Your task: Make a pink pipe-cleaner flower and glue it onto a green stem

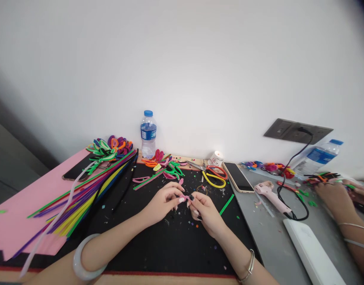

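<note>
Above the black mat (158, 241), my left hand (165, 202) and my right hand (205, 211) meet at a short pink pipe cleaner (185, 197). Fingers and thumb of each hand are closed on it, left on one side and right on the other. A small pink loop of it rises past my left fingertips. Just beyond my hands lie bent green, pink and orange pipe-cleaner pieces (173, 171). Scissors (214, 178) with yellow and red handles rest on the mat behind my right hand. A green pipe-cleaner piece (226, 204) lies right of it.
Long pipe cleaners (77, 206) lie on pink sheet (9, 225) at left, near a dark phone (77, 168). A water bottle (148, 134) stands by the wall. Rightward are a phone (239, 177), a pink glue gun (272, 198) with cord, a white box (312, 251) and another person's hands (333, 196).
</note>
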The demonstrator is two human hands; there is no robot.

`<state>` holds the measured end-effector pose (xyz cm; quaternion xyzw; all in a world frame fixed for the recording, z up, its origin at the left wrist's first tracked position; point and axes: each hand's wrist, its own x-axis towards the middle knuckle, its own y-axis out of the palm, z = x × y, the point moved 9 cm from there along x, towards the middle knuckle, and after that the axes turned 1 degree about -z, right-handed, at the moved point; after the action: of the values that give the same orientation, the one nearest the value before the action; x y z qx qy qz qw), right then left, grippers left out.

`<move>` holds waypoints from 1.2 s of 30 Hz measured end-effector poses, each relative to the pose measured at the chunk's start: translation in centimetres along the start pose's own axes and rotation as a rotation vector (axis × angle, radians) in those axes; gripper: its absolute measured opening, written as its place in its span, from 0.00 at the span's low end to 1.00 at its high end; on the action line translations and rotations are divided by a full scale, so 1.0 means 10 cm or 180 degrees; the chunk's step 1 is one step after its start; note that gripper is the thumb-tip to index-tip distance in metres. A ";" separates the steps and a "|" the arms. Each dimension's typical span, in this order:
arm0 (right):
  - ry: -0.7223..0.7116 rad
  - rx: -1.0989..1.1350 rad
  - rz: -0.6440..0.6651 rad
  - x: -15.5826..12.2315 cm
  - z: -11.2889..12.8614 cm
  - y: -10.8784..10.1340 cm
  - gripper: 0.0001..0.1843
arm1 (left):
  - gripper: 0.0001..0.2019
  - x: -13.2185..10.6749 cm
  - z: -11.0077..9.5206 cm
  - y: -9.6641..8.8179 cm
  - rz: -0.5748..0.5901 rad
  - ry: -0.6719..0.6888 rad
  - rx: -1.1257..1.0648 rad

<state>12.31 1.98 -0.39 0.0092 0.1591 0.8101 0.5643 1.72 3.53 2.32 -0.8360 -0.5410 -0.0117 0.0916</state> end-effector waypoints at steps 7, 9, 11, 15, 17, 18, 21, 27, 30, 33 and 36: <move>-0.0019 -0.0047 -0.0053 0.00 0.02 -0.01 0.16 | 0.11 0.01 0.00 -0.04 -0.0197 0.0047 -0.0153; -0.0035 -0.0018 -0.0070 0.00 0.03 -0.01 0.16 | 0.11 0.01 0.00 -0.05 -0.0213 0.0056 -0.0157; -0.0062 0.0006 -0.0135 -0.01 0.05 -0.01 0.15 | 0.10 0.01 0.00 -0.05 -0.0202 0.0066 -0.0151; -0.0049 -0.0020 -0.0263 -0.01 0.06 -0.04 0.13 | 0.09 0.01 0.00 -0.05 -0.0209 0.0078 -0.0167; -0.0036 -0.0044 -0.0277 -0.01 0.06 -0.04 0.13 | 0.09 0.01 0.01 -0.06 -0.0221 0.0069 -0.0175; -0.0039 -0.0050 -0.0285 -0.01 0.06 -0.05 0.13 | 0.08 0.01 0.01 -0.06 -0.0228 0.0064 -0.0178; -0.0053 -0.0014 -0.0317 -0.01 0.06 -0.06 0.13 | 0.09 0.02 0.01 -0.06 -0.0231 0.0057 -0.0170; -0.0060 0.0089 -0.0288 -0.02 0.08 -0.04 0.12 | 0.10 0.02 0.04 -0.05 -0.0237 0.0024 -0.0125; -0.0039 0.0105 -0.0286 -0.02 0.07 -0.04 0.11 | 0.09 0.02 0.05 -0.06 -0.0253 0.0042 -0.0128; -0.0042 0.0089 -0.0283 -0.02 0.06 -0.04 0.11 | 0.09 0.02 0.05 -0.07 -0.0287 0.0051 -0.0092; -0.0074 0.0061 -0.0353 -0.01 0.07 -0.06 0.11 | 0.08 0.01 0.04 -0.08 -0.0310 0.0064 -0.0055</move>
<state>13.07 2.24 0.14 0.0152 0.1605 0.7759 0.6099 1.06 4.03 2.06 -0.8092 -0.5800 -0.0292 0.0892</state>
